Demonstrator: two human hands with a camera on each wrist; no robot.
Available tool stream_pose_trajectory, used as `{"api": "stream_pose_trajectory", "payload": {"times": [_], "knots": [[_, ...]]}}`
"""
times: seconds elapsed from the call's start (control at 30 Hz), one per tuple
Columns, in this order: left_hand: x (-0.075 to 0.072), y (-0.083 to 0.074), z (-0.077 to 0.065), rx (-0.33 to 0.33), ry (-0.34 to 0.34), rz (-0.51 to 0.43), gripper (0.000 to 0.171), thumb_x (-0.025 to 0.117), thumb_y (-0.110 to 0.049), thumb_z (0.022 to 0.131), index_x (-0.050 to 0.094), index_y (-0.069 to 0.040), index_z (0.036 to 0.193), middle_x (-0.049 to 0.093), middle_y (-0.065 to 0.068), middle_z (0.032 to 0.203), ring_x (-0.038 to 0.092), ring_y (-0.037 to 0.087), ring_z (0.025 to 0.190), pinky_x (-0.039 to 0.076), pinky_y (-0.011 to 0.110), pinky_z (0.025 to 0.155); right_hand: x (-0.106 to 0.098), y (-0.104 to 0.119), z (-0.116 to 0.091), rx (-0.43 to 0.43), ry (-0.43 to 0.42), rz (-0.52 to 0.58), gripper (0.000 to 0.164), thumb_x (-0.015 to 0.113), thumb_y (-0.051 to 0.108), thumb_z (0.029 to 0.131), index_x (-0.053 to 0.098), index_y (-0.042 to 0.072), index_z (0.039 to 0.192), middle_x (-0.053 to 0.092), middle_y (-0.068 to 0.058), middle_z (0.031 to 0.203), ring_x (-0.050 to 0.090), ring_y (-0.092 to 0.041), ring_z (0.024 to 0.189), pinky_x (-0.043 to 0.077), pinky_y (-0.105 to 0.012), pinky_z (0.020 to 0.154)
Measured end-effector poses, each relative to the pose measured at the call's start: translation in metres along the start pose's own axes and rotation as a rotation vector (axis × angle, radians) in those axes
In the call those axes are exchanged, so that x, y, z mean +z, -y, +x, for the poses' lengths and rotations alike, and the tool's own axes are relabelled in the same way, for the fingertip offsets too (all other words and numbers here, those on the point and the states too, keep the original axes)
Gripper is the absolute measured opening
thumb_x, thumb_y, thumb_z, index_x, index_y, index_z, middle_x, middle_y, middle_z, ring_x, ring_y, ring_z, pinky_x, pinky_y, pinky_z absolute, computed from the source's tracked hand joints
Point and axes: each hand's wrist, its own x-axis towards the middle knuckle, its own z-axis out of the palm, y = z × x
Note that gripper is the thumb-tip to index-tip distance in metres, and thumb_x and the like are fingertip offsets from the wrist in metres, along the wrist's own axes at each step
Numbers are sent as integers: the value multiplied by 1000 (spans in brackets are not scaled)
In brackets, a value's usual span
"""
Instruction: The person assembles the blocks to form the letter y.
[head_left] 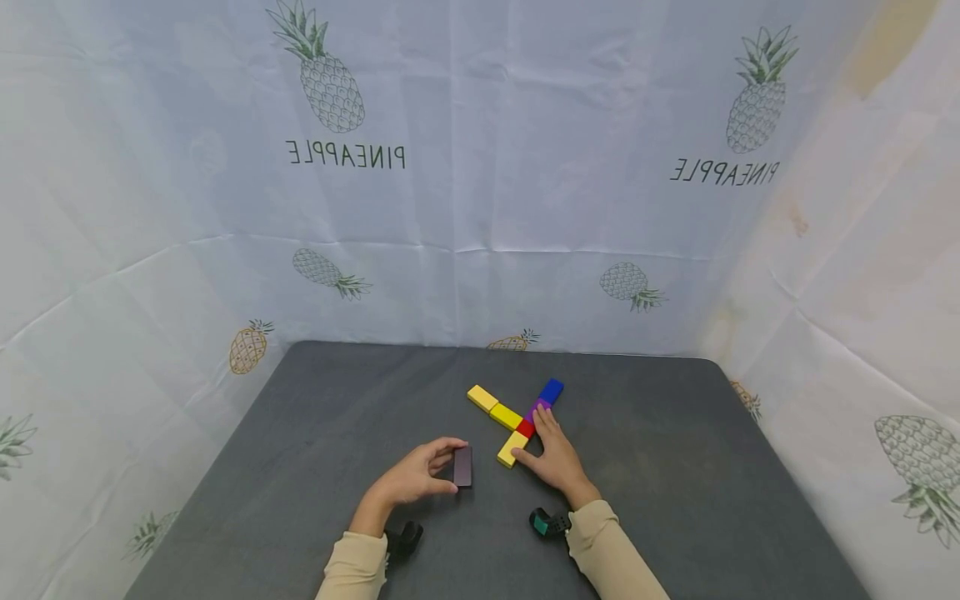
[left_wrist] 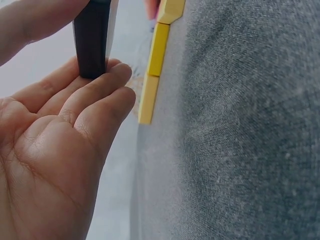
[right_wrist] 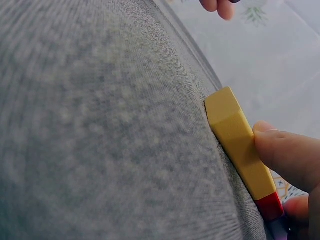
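Observation:
My left hand (head_left: 412, 479) holds a dark purple-black rectangular block (head_left: 462, 467) upright between thumb and fingertips. The left wrist view shows that block (left_wrist: 92, 40) from the palm side, above the tabletop. To its right, my right hand (head_left: 558, 458) rests with its thumb against a light yellow block (head_left: 512, 450) and its fingertips at a purple block (head_left: 542, 405). A small red block (head_left: 526, 428) lies between those two, and a blue block (head_left: 552, 389) ends the row. From the red block, a bright yellow block (head_left: 506, 416) and a pale yellow block (head_left: 482, 397) branch off to the upper left.
The blocks lie on a dark grey tabletop (head_left: 660, 475) with rounded far corners. White curtains (head_left: 487, 192) printed with pineapples hang behind it and on both sides. Dark straps with devices sit at both wrists.

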Motion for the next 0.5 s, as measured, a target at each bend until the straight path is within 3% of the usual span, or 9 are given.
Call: {"api": "stream_pose_trajectory", "payload": {"times": [0.5], "knots": [[1,-5,4,9,29,-33,66,72,-4,82,42,-3,140,39,19,146,36,38,136,38,50,105,1,0,0,10,3,-5,94,63,57,81,28,1,148,22,-14,156,18,-33,145,23,-56,113]]}}
